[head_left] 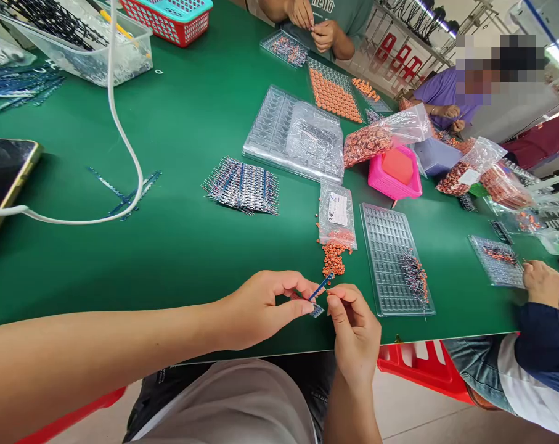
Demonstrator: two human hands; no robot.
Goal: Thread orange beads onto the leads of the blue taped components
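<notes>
Over the grey lap, below the near edge of the green table, a dropped bit could be lost. The left hand pinches a blue strip near that edge; uneven pressure might twist it. The right hand's fingertips close narrowly on what seems a small orange piece, which could slip. Just beyond, a careless knuckle might scatter the loose orange rings spilled beside their open-looking bag.
</notes>
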